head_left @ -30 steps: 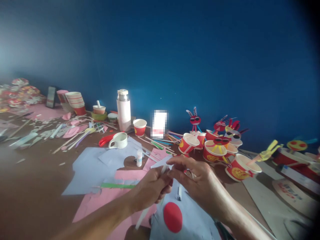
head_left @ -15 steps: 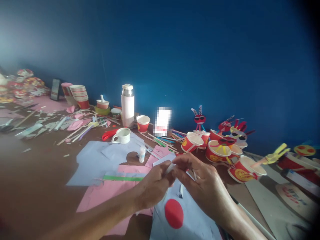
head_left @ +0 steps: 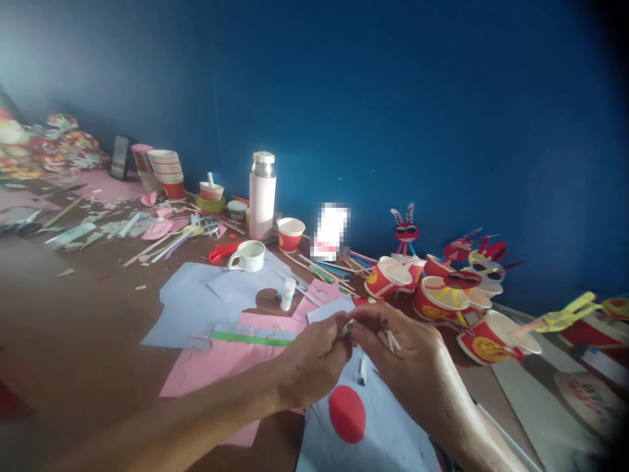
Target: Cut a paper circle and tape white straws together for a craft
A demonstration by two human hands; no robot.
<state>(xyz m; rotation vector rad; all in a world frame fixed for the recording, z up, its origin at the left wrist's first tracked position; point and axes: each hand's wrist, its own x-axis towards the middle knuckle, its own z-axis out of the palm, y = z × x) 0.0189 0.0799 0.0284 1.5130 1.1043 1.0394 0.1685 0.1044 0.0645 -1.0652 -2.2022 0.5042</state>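
Note:
My left hand (head_left: 314,359) is closed, its thumb and fingers pinching a small white piece (head_left: 346,328) that looks like rolled or folded paper. From the other side, my right hand (head_left: 410,354) pinches the same piece with thumb and fingertips. Most of it is hidden by the fingers. A few thin pale sticks (head_left: 392,341) show beside my right palm. Under the hands lies a pale blue sheet (head_left: 383,419) with a red paper oval (head_left: 348,413) on it. A short silvery tube (head_left: 362,368) lies just above the oval.
A glue bottle (head_left: 287,294), white mug (head_left: 247,256), thermos (head_left: 262,196) and paper cup (head_left: 291,234) stand beyond my hands. Pink paper (head_left: 196,373) lies left. To the right are several red cups (head_left: 486,344) with paper figures. A blue wall (head_left: 319,98) closes off the back.
The view has shifted a little, so most things, including both hands, sit slightly further right. Both hands keep their pinch on the small white piece.

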